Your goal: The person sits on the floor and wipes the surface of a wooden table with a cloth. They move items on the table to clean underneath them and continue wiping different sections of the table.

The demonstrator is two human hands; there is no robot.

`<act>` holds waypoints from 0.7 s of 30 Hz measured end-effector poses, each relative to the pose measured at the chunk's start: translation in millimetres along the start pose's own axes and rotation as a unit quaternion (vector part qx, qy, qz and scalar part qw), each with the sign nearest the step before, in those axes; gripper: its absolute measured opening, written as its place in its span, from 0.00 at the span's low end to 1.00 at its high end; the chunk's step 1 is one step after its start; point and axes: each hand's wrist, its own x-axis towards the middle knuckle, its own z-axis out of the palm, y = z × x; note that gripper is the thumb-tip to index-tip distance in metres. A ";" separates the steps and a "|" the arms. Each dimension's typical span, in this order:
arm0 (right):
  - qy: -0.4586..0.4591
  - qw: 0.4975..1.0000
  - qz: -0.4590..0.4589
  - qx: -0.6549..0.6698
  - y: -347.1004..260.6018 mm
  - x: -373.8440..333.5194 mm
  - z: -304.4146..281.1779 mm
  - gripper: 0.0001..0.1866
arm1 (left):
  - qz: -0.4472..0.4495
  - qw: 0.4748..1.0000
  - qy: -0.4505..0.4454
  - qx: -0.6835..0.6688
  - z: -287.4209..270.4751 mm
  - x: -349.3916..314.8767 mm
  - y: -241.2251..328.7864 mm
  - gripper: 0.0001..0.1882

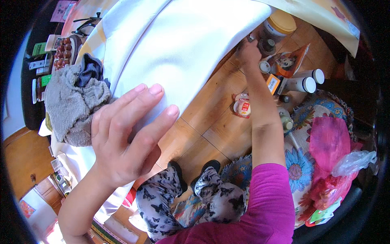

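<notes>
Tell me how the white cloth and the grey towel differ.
The white cloth is spread out broad; the grey towel lies bunched up. The white cloth shows much larger than the grey towel. The white cloth looks smoother; the grey towel looks fuzzy. Both look like fabric.

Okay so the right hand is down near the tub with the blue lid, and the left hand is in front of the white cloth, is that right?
Not quite: in the head view the lid of the tub is yellow, not blue. The right hand is down near it, and the left hand is in front of the white cloth.
</notes>
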 end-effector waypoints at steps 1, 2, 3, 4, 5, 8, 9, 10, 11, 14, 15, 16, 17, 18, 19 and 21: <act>-0.009 1.000 0.017 0.021 -7.6 -12.3 0.2 0.24 | 0.009 1.000 0.010 0.006 1.7 -0.1 -2.2 0.23; 0.127 0.990 -0.055 -0.011 3.3 -24.4 21.5 0.27 | 0.022 0.999 0.028 0.007 5.5 0.8 -5.0 0.22; 0.084 0.994 -0.057 0.035 -7.1 -46.3 27.9 0.29 | 0.028 0.999 0.038 0.009 7.8 -0.8 -5.2 0.22; 0.040 0.994 -0.054 0.082 -17.9 -68.6 31.8 0.31 | 0.014 1.000 0.015 0.006 2.5 1.7 -1.8 0.21; -0.001 0.991 -0.046 0.125 -27.4 -91.0 33.9 0.33 | 0.012 1.000 0.012 0.007 1.2 3.5 -0.3 0.21; -0.107 0.989 -0.105 0.004 -53.2 -146.2 17.1 0.30 | 0.001 1.000 -0.006 0.009 -5.9 3.8 1.6 0.21; -0.130 0.984 -0.122 -0.018 -55.5 -149.3 17.9 0.29 | -0.002 1.000 -0.008 0.002 -5.1 3.4 1.6 0.21; -0.091 0.981 -0.168 -0.037 -47.7 -138.4 16.2 0.27 | -0.006 1.000 -0.010 -0.004 -5.0 3.0 0.7 0.21; -0.054 0.974 -0.213 -0.056 -27.0 -117.1 13.0 0.26 | -0.001 1.000 -0.003 0.003 -4.7 1.0 -1.4 0.21; -0.005 0.986 -0.153 -0.063 0.4 -40.4 0.5 0.20 | -0.001 1.000 -0.001 0.013 -2.2 -4.3 -2.7 0.22; -0.011 0.987 -0.123 -0.102 -0.4 -24.4 -20.9 0.18 | -0.004 1.000 -0.006 0.008 -1.8 -4.2 -2.1 0.22; -0.006 0.988 -0.097 -0.119 11.6 -1.4 -22.6 0.20 | -0.001 1.000 0.001 0.004 0.0 -3.5 -1.6 0.21; -0.003 0.988 -0.071 -0.135 23.7 21.2 -22.7 0.21 | 0.002 1.000 0.007 0.001 2.9 -3.2 -1.5 0.21; 0.007 0.994 -0.058 -0.090 15.8 20.8 -17.2 0.22 | 0.008 1.000 0.018 0.004 7.3 -4.9 -3.5 0.21; 0.017 0.998 -0.042 -0.046 7.4 18.6 -10.7 0.22 | 0.008 1.000 0.019 0.004 7.6 -5.4 -3.2 0.21; 0.027 0.996 -0.037 -0.081 6.9 2.7 13.1 0.27 | 0.005 1.000 0.018 -0.003 7.5 -3.1 -1.6 0.21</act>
